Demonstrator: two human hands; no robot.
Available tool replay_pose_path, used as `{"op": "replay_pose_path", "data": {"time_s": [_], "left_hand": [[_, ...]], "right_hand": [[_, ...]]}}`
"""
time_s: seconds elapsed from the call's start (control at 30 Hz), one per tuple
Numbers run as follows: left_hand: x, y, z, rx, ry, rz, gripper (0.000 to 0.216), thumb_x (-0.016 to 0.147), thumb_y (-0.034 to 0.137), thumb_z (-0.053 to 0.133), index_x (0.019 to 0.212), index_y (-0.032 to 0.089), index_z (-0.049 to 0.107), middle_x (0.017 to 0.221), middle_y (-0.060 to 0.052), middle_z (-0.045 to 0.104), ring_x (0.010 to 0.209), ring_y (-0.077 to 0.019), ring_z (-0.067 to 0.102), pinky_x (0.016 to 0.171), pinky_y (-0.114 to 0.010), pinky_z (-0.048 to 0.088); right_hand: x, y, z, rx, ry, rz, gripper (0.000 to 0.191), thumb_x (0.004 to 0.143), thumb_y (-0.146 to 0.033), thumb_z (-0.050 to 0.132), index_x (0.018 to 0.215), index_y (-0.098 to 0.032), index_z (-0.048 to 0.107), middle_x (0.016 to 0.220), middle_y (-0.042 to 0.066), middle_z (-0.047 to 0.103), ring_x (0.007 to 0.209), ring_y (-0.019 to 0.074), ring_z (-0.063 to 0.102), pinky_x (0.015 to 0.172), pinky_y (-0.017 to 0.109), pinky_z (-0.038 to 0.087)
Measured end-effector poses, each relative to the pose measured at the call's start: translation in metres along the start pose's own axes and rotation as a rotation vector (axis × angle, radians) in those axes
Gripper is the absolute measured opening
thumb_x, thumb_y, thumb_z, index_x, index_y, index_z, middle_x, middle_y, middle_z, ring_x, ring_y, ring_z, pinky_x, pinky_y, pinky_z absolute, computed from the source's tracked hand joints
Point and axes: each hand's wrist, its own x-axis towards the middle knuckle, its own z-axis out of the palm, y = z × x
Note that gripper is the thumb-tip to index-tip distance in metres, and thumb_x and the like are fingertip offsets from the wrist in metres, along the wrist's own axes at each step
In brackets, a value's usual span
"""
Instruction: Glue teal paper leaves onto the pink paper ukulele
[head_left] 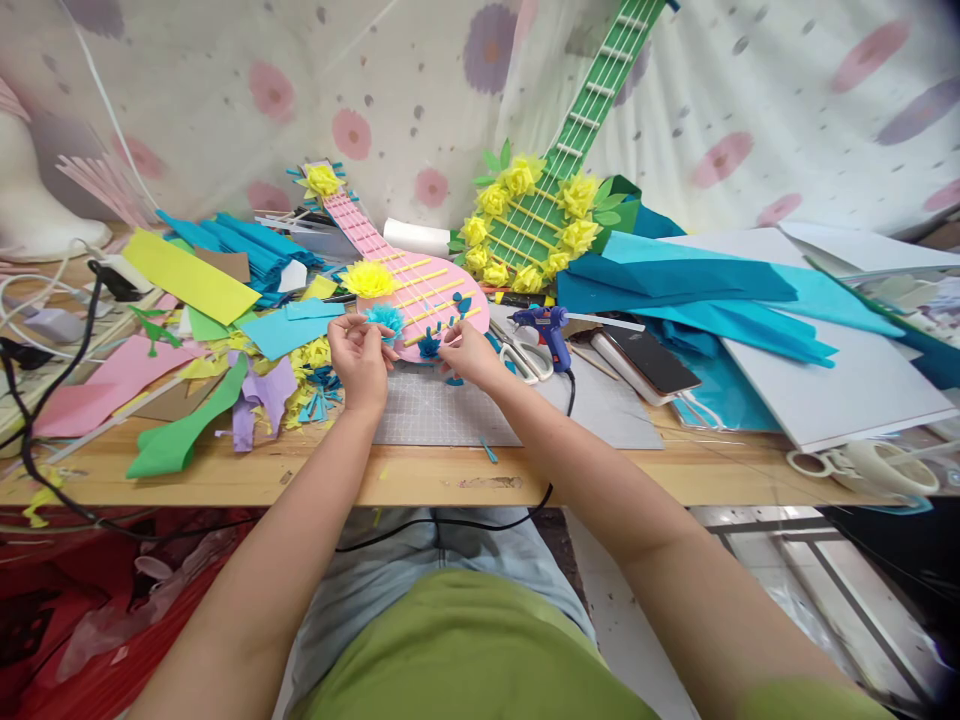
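A pink paper-craft guitar (412,290) with yellow strips and white strings leans at the back of the work mat. It carries a yellow paper flower (369,280), a light blue paper flower (385,319) and small dark blue leaf shapes (461,303). My left hand (360,362) is closed at the lower edge of the light blue flower, fingertips pinched together. Close by, my right hand (471,352) pinches at the dark blue paper flower (429,345) on the guitar's lower edge. The fingers partly hide both contact spots.
A green paper guitar (536,220) ringed with yellow flowers stands behind. Right of my hands lie scissors (525,362), a blue glue gun (550,335) with a black cord, and a phone (649,360). Paper scraps (195,400) crowd the left. A cup (885,468) sits at the right edge.
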Motion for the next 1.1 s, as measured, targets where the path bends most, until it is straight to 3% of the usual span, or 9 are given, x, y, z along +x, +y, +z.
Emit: {"op": "replay_pose_path", "data": {"time_s": [0.2, 0.3, 0.37, 0.43, 0.5, 0.57, 0.77, 1.1], "left_hand": [[0.001, -0.001, 0.0, 0.007, -0.002, -0.007, 0.028, 0.073, 0.031, 0.059, 0.088, 0.021, 0.037, 0.064, 0.005, 0.058, 0.036, -0.0053, 0.045, 0.035, -0.018, 0.026], [-0.001, -0.002, -0.002, 0.091, -0.017, 0.043, 0.025, 0.076, 0.033, 0.056, 0.089, 0.022, 0.038, 0.067, 0.004, 0.056, 0.045, -0.0074, 0.051, 0.041, -0.019, 0.034], [-0.004, -0.003, -0.003, 0.272, -0.08, 0.178, 0.028, 0.074, 0.03, 0.059, 0.092, 0.022, 0.04, 0.078, -0.001, 0.059, 0.064, -0.013, 0.06, 0.054, -0.025, 0.045], [-0.009, -0.004, -0.003, 0.527, -0.192, 0.361, 0.042, 0.065, 0.026, 0.068, 0.099, 0.021, 0.044, 0.098, -0.009, 0.06, 0.093, -0.0218, 0.06, 0.077, -0.036, 0.049], [-0.013, -0.005, -0.001, 0.748, -0.311, 0.494, 0.059, 0.057, 0.025, 0.075, 0.109, 0.02, 0.046, 0.118, -0.014, 0.054, 0.115, -0.0294, 0.05, 0.096, -0.045, 0.041], [-0.017, -0.008, 0.001, 0.874, -0.387, 0.538, 0.07, 0.058, 0.026, 0.076, 0.12, 0.019, 0.043, 0.128, -0.017, 0.049, 0.123, -0.0328, 0.043, 0.104, -0.049, 0.032], [-0.016, -0.015, 0.004, 0.965, -0.435, 0.511, 0.073, 0.065, 0.021, 0.067, 0.131, 0.016, 0.038, 0.132, -0.017, 0.045, 0.125, -0.0328, 0.04, 0.107, -0.049, 0.027], [-0.011, -0.018, 0.008, 1.022, -0.472, 0.529, 0.07, 0.065, 0.014, 0.06, 0.131, 0.017, 0.04, 0.132, -0.016, 0.048, 0.125, -0.0324, 0.042, 0.106, -0.049, 0.026]], "right_hand": [[0.004, 0.007, 0.0, 0.248, -0.014, 0.035, 0.014, 0.081, -0.016, 0.048, 0.081, -0.022, 0.035, 0.077, 0.001, 0.065, 0.056, 0.0124, 0.064, 0.039, 0.019, 0.044], [0.006, 0.007, 0.001, 0.262, 0.01, 0.012, 0.012, 0.082, -0.017, 0.048, 0.082, -0.022, 0.036, 0.078, 0.001, 0.065, 0.057, 0.012, 0.064, 0.039, 0.019, 0.045], [0.007, 0.007, 0.001, 0.257, 0.018, 0.006, 0.013, 0.082, -0.019, 0.049, 0.081, -0.022, 0.037, 0.079, 0.002, 0.065, 0.058, 0.0122, 0.065, 0.039, 0.019, 0.046], [0.007, 0.007, 0.001, 0.258, 0.016, 0.001, 0.013, 0.082, -0.02, 0.05, 0.081, -0.022, 0.037, 0.079, 0.002, 0.065, 0.06, 0.0125, 0.065, 0.04, 0.019, 0.046], [0.006, 0.008, 0.001, 0.261, 0.019, -0.012, 0.013, 0.082, -0.02, 0.05, 0.081, -0.022, 0.037, 0.079, 0.002, 0.065, 0.061, 0.013, 0.065, 0.041, 0.02, 0.047], [0.006, 0.007, 0.001, 0.265, 0.024, -0.023, 0.012, 0.081, -0.019, 0.05, 0.081, -0.021, 0.038, 0.08, 0.002, 0.065, 0.062, 0.0132, 0.066, 0.042, 0.02, 0.047], [0.006, 0.008, 0.002, 0.278, 0.029, -0.009, 0.011, 0.08, -0.016, 0.048, 0.083, -0.021, 0.039, 0.08, 0.002, 0.065, 0.064, 0.0137, 0.066, 0.042, 0.019, 0.046], [0.006, 0.008, 0.0, 0.233, 0.034, -0.031, 0.011, 0.08, -0.018, 0.05, 0.082, -0.021, 0.04, 0.074, 0.001, 0.066, 0.053, 0.0111, 0.061, 0.039, 0.018, 0.04]]}}
